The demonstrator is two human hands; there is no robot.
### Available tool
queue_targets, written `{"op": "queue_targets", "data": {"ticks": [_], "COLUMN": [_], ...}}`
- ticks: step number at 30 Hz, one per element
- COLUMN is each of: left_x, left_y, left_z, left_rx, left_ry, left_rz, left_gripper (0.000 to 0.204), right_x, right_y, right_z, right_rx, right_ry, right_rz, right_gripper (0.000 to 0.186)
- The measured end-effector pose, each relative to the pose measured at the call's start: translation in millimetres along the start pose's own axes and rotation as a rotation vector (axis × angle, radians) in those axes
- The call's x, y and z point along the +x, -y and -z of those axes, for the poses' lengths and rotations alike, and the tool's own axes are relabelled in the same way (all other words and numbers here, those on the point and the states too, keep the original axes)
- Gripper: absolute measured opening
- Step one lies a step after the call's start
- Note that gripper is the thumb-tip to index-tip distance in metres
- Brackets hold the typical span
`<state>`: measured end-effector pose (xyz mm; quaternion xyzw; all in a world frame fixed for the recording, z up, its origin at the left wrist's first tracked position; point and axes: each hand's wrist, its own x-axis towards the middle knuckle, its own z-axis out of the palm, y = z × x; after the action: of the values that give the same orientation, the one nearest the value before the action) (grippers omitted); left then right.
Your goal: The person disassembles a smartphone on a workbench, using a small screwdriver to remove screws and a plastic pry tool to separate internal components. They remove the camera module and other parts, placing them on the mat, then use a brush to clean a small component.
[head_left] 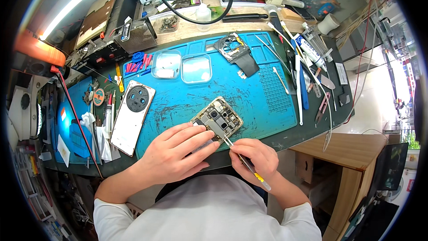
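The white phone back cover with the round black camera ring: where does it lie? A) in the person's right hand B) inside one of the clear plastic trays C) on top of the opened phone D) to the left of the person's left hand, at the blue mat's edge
D: the back cover lies flat at the blue mat's left edge, apart from the left hand on the opened phone.
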<state>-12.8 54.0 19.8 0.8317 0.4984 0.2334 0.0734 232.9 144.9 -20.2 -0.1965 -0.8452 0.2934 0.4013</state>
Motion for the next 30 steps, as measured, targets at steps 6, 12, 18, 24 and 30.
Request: {"op": "queue_targets", "data": {"ticks": [6, 12, 18, 24, 30], "left_x": [-0.3, -0.6, -2.7, -1.8, -2.8], "left_y": [-0.7, -3.1, -3.3, -0.2, 0.5], "left_z": [1.9, 0.4, -1.4, -3.9, -5.6], "left_rx": [0.000, -0.040, -0.087, -0.103, -0.090], "left_ry": [0.021, -0.007, -0.003, -0.018, -0.029], "left_rz": [0.011, 0.043, 0.069, 0.055, 0.053], "left_gripper": [0.056, 0.063, 0.068, 0.070, 0.068], "right_x": [-2.0, 8.5, 30.5, 56.9, 73.5], "right_y": [5.0, -12.4, -9.2, -10.0, -18.5], "right_z": [4.4, 33.2, 59.4, 64.7, 52.8], "right_rx": [0.147, 0.011, 0.637, -0.197, -0.577], "right_ry": [-0.133, -0.110, 0.032, 0.289, 0.351], "right_rz": [-0.238, -0.303, -0.643, -0.175, 0.213], "right_gripper": [0.028, 0.025, 0.023, 0.023, 0.022]}}
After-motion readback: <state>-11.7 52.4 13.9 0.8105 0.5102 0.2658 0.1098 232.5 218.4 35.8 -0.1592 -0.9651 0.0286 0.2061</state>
